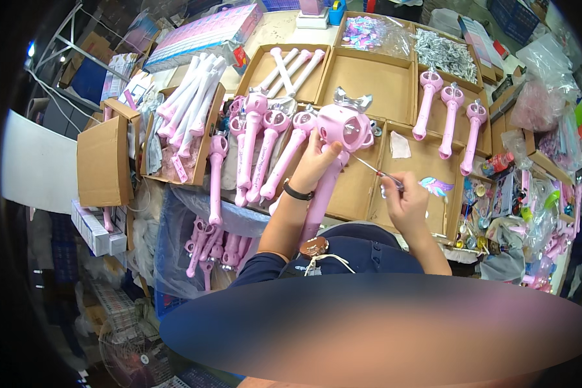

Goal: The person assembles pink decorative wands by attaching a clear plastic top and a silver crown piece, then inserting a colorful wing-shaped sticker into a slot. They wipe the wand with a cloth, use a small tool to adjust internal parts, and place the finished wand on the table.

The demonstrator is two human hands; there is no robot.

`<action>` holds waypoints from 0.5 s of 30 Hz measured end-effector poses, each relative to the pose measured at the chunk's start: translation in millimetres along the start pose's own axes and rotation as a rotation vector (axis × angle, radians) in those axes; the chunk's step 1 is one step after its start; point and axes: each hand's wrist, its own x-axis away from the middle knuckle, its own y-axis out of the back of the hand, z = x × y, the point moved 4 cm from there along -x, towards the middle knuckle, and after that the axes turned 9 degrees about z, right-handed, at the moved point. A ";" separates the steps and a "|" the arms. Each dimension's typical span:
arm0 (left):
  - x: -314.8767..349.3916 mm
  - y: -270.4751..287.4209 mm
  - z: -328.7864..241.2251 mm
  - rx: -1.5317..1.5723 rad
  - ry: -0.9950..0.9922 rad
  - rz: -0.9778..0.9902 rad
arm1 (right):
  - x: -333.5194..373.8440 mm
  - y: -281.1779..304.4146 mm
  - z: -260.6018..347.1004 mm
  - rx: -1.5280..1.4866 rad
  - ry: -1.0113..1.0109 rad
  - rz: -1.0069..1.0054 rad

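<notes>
At least 2 round-headed, long-handled pink plastic wands are printed lengthwise with dark lettering, only partly legible.

Your head-worn fisheye camera looks steeply down from above your hands, near enough to hold your left hand and right hand around mid-view, wide enough to take in the worktable beyond them
</notes>
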 end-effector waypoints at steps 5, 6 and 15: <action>4.2 4.6 -5.9 0.219 0.113 0.046 | -1.9 10.3 1.5 0.031 0.014 -0.020; 5.5 3.6 -7.4 0.281 0.145 0.082 | -2.7 8.7 3.0 0.028 0.055 -0.022; 8.5 -4.0 -7.3 0.145 0.125 0.017 | -8.7 -0.6 7.1 0.171 0.193 -0.026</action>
